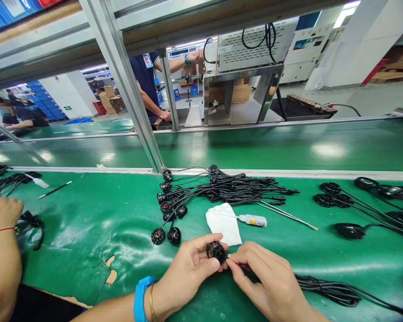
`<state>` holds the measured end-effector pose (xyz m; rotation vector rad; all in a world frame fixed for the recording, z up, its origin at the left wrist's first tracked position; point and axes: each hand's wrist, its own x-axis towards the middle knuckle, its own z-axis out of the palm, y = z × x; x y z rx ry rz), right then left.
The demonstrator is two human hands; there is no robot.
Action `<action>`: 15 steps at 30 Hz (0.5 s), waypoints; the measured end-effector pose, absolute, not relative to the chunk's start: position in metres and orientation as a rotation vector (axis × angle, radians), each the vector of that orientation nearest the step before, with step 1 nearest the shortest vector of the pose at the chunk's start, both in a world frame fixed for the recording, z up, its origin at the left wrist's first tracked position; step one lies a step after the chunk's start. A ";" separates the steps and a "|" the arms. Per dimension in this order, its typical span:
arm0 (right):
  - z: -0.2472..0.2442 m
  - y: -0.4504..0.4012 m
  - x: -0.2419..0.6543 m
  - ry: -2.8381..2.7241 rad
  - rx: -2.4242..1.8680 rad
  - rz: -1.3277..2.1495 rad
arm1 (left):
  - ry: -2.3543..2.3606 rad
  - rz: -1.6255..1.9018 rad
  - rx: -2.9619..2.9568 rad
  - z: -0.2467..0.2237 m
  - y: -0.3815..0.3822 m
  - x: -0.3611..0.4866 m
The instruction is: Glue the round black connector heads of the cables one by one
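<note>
Between the thumb and fingers of my left hand is a small round black part. My right hand pinches the black cable where it leaves that part. The rest of this cable runs under my right hand to a tied coil on the green mat. Just beyond my hands lie a white cloth and a small bottle with a thin tip. Behind them is a pile of bundled black cables with round black heads at its left end.
Long thin sticks lie beside the pile. More black cabled parts are at the right. Another person's arm reaches in at the left. A metal post stands before the green conveyor; a person stands beyond.
</note>
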<state>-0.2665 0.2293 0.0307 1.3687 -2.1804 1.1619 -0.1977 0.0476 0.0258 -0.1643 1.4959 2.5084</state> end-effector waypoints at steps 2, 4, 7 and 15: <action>0.030 0.229 -0.266 -2.189 1.349 1.173 | 1.527 2.512 -0.147 0.027 0.048 -0.198; 0.029 0.229 -0.266 -2.184 1.344 1.169 | 1.536 2.513 -0.154 0.027 0.048 -0.198; 0.028 0.228 -0.266 -2.166 1.368 1.130 | 1.511 2.496 -0.196 0.026 0.047 -0.198; 0.020 0.229 -0.264 -2.210 1.379 1.095 | 1.661 2.414 -0.123 0.025 0.046 -0.196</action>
